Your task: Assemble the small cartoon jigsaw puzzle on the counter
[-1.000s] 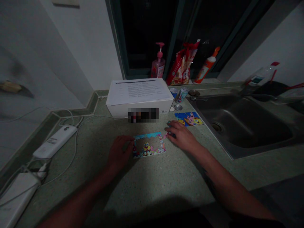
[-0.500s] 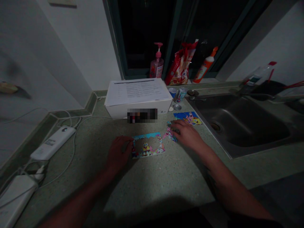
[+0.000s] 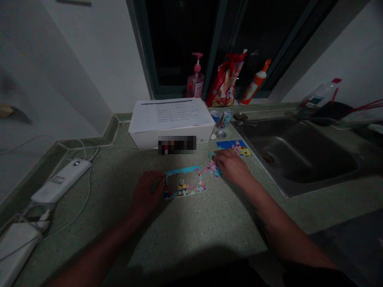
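Blue, pink and yellow cardboard pieces form a cartoon jigsaw puzzle lying flat on the speckled green table, its border joined and its middle open, with the table showing through. The left hand rests at the puzzle's left edge, its fingers close together, slightly curled and touching the border. Just right of the puzzle lies a small heap of loose pieces. The right hand sits on it, its fingers loosely spread; whether they pinch a piece, I cannot tell. Beyond lies a cartoon picture card, near a steel sink. Behind the puzzle, a printed sheet covers a white box, with two cans beside it. A pink pump bottle and a red bag stand on the window ledge. A white power bank lies far left.
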### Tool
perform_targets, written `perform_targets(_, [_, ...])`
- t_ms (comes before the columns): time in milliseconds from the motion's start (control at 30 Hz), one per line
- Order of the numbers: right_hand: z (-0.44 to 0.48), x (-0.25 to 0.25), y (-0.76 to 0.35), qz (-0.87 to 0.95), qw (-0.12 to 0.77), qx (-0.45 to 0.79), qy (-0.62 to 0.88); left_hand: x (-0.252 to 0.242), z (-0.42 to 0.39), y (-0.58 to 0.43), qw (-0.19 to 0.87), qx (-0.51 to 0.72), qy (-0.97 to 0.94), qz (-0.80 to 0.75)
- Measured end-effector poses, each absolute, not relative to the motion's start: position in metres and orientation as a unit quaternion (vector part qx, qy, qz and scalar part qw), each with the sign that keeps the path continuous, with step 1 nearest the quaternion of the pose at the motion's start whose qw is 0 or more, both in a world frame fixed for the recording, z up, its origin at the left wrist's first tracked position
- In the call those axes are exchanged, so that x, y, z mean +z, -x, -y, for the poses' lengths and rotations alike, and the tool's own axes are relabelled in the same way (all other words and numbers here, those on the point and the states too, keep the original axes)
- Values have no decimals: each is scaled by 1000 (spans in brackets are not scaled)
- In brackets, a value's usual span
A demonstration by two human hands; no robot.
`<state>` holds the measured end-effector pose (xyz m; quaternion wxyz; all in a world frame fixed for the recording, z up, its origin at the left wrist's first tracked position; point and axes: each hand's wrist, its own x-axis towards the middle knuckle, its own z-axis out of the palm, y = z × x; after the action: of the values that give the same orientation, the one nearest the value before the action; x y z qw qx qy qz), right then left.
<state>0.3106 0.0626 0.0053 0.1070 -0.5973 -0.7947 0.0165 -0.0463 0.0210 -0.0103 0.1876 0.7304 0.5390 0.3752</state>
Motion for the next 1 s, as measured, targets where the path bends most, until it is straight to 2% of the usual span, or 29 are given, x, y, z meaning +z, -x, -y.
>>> perform_targets(1000, [-60,2,-298,756,85,4,649,-10,-20,44,190,369,-736,-535])
